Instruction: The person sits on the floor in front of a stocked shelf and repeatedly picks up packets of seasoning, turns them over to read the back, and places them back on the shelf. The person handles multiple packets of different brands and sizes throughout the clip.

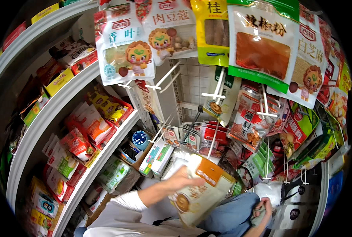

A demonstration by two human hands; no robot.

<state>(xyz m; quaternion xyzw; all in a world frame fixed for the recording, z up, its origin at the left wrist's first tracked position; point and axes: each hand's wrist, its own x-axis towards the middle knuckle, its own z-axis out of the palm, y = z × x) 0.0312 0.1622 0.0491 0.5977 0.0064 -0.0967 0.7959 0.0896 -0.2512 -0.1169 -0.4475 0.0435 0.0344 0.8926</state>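
Note:
My left hand (182, 179) pinches the upper left edge of a cream pouch with a brown-orange top (199, 193), which hangs tilted over my lap. A round brown swirl is printed on its front. By my right knee, my right hand (261, 213) is closed around something small and greyish, perhaps a cloth; its kind is unclear. Beyond the pouch, metal hooks carry more packets, among them a white-and-green chilli powder bag (263, 43) and a yellow spice bag (211, 31).
Shelves curve along the left, with a white front edge (104, 164) and boxes of seasoning packets (77, 144). Bare hook prongs (219, 85) jut out ahead. Low down are a blue round tub (140, 138), small cartons (156, 158) and white plastic-wrapped packs (294, 215) at right.

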